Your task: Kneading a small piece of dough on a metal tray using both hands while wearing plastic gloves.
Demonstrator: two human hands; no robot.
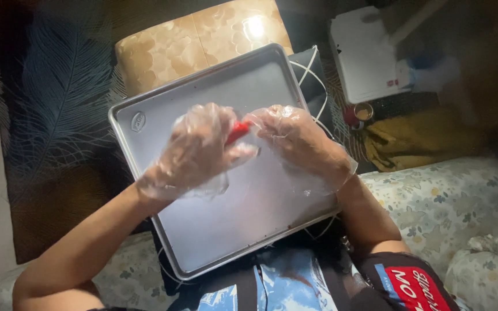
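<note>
1. Hands met over the middle of a metal tray [203, 230], so the tray sat right under whatever might drop.
2. Both hands wore thin, see-through plastic gloves, crinkly and loose.
3. The left hand [194, 151] was curled shut around a small red thing [238, 131], which stuck out toward the other hand.
4. The right hand [295, 138] pinched at the tip of that red thing with bent fingers.
5. The tray was flat, grey and smooth, with a raised rim and round corners, and it rested on the person's lap.
6. A white cord [309, 75] lay behind the tray.
</note>
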